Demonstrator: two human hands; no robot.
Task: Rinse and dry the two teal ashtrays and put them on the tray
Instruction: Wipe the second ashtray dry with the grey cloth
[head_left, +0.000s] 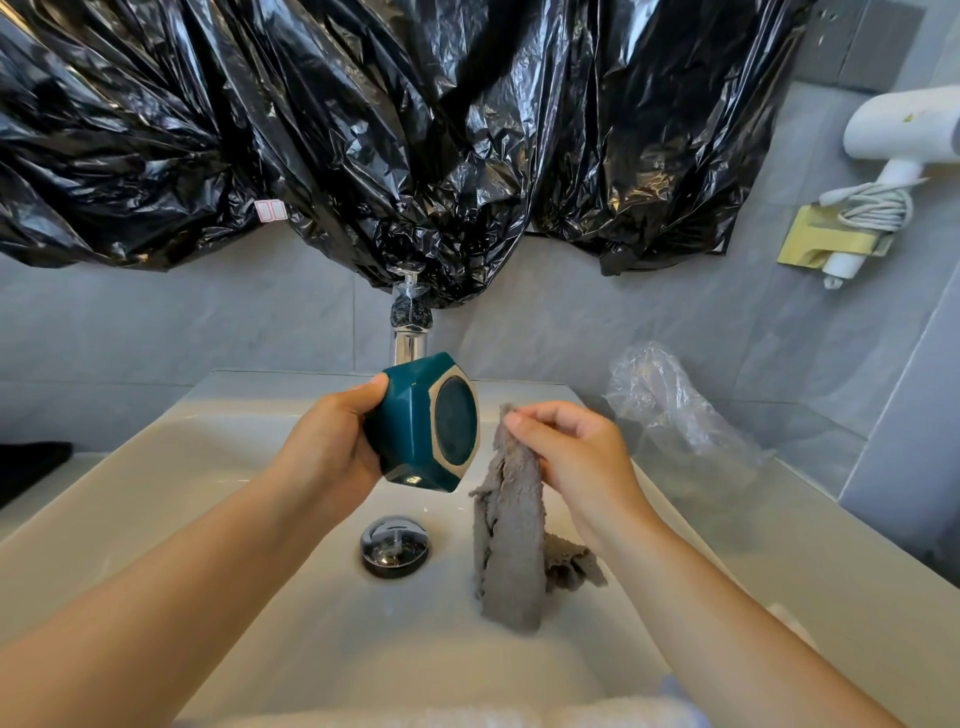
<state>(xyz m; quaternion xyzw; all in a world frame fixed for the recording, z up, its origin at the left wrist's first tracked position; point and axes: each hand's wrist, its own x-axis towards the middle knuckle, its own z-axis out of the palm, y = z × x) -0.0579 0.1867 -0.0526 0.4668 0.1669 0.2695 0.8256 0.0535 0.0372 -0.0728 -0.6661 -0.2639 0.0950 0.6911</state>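
Teal hexagonal ceramic ashtray (423, 423), gripped sideways in left hand (332, 447) above white sink (156, 493); right hand (576, 452) fingers pinch grey cloth (511, 535); second ashtray unseen.

One view only, taken from a wide-angle camera worn on the person's head; there is no second view to share any part of the scene. It looks forward and steeply down into the white sink (218, 499), with the drain (396, 545) close to frame centre. Both forearms enter from the near edge, so the camera sits close above the basin. The faucet (410, 332) stands at the far side, directly ahead. Black plastic sheeting (363, 130) fills the far upper field. The wall-hung hair dryer (898, 130) lies at far right. Straight edges bow markedly toward the frame borders.
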